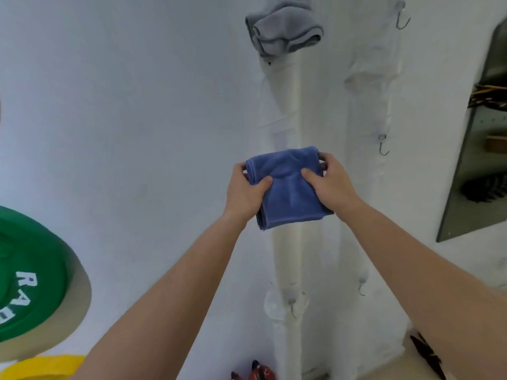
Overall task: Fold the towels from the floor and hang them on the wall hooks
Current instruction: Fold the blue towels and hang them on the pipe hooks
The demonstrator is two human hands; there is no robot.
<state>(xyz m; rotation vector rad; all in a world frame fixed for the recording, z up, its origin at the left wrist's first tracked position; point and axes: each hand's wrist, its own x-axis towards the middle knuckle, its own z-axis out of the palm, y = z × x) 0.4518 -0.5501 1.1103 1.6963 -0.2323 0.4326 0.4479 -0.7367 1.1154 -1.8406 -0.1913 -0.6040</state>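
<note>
White wall (137, 105) ahead, metal hooks (383, 145) stuck down it, a grey towel (282, 31) bunched on the top one. Left hand (245, 192) and right hand (330, 182) hold a folded blue towel (288, 187) against the wall at mid-height, thumbs on front, fingers curled round its side edges. Green weight plate (30, 272) sits at far left.

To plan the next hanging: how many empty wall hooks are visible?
4: top-right hook, mid-right hook, lower-right hook, bottom-centre hook. Others may hide behind the grey towel and the blue towel.
</note>
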